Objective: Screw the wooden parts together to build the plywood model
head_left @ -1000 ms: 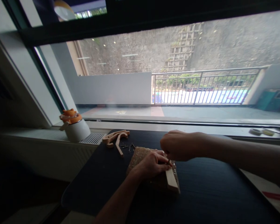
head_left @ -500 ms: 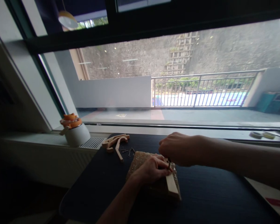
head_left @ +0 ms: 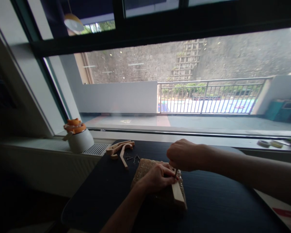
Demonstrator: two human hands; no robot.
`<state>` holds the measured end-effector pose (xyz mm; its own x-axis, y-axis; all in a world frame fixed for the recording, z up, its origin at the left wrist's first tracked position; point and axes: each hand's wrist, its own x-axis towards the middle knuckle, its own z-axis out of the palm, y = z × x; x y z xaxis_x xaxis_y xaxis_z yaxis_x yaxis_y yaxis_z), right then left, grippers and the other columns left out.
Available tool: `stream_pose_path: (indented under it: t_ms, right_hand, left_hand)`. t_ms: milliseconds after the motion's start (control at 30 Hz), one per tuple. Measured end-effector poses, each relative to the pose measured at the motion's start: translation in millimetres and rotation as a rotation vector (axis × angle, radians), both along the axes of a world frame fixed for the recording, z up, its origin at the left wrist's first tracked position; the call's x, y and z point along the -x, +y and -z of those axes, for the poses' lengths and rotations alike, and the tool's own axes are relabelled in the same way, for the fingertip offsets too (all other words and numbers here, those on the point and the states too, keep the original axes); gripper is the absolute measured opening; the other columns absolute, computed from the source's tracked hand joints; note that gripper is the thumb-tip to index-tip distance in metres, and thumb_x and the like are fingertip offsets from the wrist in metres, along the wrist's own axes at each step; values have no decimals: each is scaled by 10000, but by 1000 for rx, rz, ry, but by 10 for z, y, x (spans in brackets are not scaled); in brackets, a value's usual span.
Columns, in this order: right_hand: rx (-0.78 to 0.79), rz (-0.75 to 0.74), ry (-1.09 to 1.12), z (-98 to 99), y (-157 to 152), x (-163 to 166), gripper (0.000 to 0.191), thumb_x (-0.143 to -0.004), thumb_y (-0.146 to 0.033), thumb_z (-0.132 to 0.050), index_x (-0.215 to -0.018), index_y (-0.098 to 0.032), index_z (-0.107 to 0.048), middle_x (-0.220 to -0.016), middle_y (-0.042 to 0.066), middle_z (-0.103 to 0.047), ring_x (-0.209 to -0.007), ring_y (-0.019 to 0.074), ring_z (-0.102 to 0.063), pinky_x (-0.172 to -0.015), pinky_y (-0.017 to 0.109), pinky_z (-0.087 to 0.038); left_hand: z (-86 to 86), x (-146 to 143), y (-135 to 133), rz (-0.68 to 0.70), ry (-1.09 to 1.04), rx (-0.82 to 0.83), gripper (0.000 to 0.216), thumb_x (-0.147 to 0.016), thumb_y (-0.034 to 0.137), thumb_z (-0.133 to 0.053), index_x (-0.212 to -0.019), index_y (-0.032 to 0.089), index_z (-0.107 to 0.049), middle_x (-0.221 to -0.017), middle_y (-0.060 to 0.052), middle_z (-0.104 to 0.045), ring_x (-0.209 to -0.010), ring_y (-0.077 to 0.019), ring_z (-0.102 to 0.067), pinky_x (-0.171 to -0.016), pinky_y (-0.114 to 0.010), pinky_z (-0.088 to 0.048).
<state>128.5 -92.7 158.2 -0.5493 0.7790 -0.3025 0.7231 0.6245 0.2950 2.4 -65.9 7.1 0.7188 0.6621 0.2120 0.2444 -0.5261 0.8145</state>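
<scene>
**Hazards, left to right**
- Loose screws (head_left: 133, 158): a small dark scatter on the dark table (head_left: 94, 194), just behind the brown mat (head_left: 144, 165). They are hard to see against the top, and a passing forearm could sweep them off.
- Left hand (head_left: 157, 177): fingers curled down over the wooden strip (head_left: 178, 194), pinning it to the mat. The fingertips lie right beside the tool tip, so a slip would probably land on them.
- Wooden strip: lies along the mat's right side, long axis toward the wearer. It is narrow and may pivot or split if pressure comes off-centre.
- Thin dark shaft (head_left: 176, 173): upright, tip at the strip's far end. Cannot tell whether it is a driver or a screw.
- Right hand (head_left: 184, 154): clenched over the shaft's top from above.

**Edges and room, left to right**
- White pot with orange lid (head_left: 78, 139): on the sill, off the table, well apart from both hands.
- Curved wooden pieces (head_left: 120, 148): at the table's far left corner, near its rim.
- Table: bare top lies left of the mat and in front of it, and the left edge is rounded.
- Right side: broad bare top under the right forearm.
- White sheet with red stripe (head_left: 278, 207): at the near right.
- Tape roll (head_left: 264, 143): on the sill, far right.
</scene>
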Motion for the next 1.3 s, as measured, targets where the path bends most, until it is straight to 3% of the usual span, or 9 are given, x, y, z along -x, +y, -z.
stream_pose_path:
  t_ms: [167,367,633,733,833,933,1067,1300]
  right_hand:
    - [109,-19,-15,-101,-35,-23,172,-665,-179,-648,-819,-162,-721,-702,66,-681,-606,186,-591,-489,251,-319]
    - [77,-95,89,30,23,-155,175,-768,-121,-533,-741,-132,-706,-714,72,-670,-601,146,-575,-527,242,-319]
    - [67,40,54,33,12,-151,254,-823,-200,-474,-734,-113,-695,-694,89,-668,-601,165,-570,-513,261,-314]
    - [68,55,57,-14,-1,-149,206,-770,-249,-549,-827,-135,-710,-734,80,-681,-612,171,-572,-506,257,-317]
    - [152,10,90,-43,7,-171,275,-675,-202,-620,-933,-156,-703,-792,62,-686,-626,157,-560,-510,240,-326]
    - [199,-57,135,-23,41,-198,221,-698,-124,-552,-847,-144,-713,-735,48,-673,-578,123,-519,-499,229,-320]
    - [174,-101,196,36,82,-191,198,-745,-140,-517,-787,-135,-710,-715,47,-670,-581,114,-518,-523,227,-329]
    - [18,20,83,2,63,-94,233,-784,-224,-510,-786,-106,-710,-722,109,-684,-627,185,-584,-494,266,-301]
  left_hand:
    - [6,10,12,4,-34,-44,190,-804,307,-613,-920,226,-740,-931,-5,-674,-921,-159,-582,-809,-203,-420]
    - [15,5,24,-3,16,-21,207,-823,314,-583,-948,243,-732,-987,-1,-674,-935,-162,-580,-847,-216,-413]
    - [31,-3,18,-12,-12,-17,192,-814,309,-593,-912,228,-736,-994,-6,-671,-930,-157,-581,-829,-210,-412]
    - [37,-7,19,13,-51,-11,198,-821,312,-586,-903,213,-737,-975,-12,-669,-916,-156,-585,-797,-209,-423]
    - [44,-10,26,26,-68,-24,200,-816,310,-595,-921,212,-735,-963,-11,-670,-927,-159,-581,-803,-210,-421]
    - [49,-14,29,28,-68,-36,194,-815,299,-598,-916,208,-736,-951,-11,-671,-929,-157,-576,-810,-207,-417]
    - [46,-16,25,16,-53,-33,189,-817,285,-592,-898,197,-738,-898,-9,-669,-899,-152,-571,-787,-199,-418]
    - [34,-25,22,-2,-46,-26,186,-800,273,-606,-903,193,-738,-901,-14,-660,-898,-159,-568,-783,-203,-420]
